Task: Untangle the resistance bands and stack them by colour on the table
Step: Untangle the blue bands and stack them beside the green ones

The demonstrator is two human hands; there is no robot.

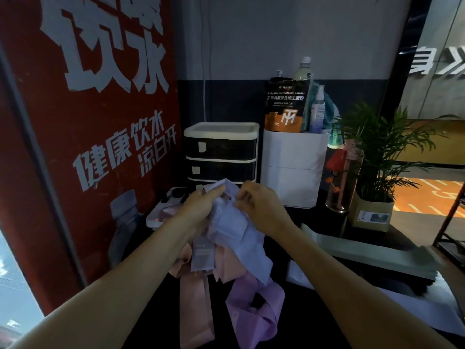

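Low in the middle of the frame, our soft purple stretchy band (254,311) and pink band (195,306) hang down over the dark table (314,250). Higher up, our left hand (198,205) and right hand (259,204) both pinch the pale lilac band (231,227). Behind stands a black-and-white drawer box (221,149).

Both of the person's forearms are bare from the bottom edge of the view up to the wrists, with no sleeve, cuff or glove showing on either. The left hand (201,205) is uncovered and carries no watch or strap at the wrist. The right hand (259,205) is uncovered too, and a small dark mark, perhaps a ring, shows on one finger, too dim to tell.
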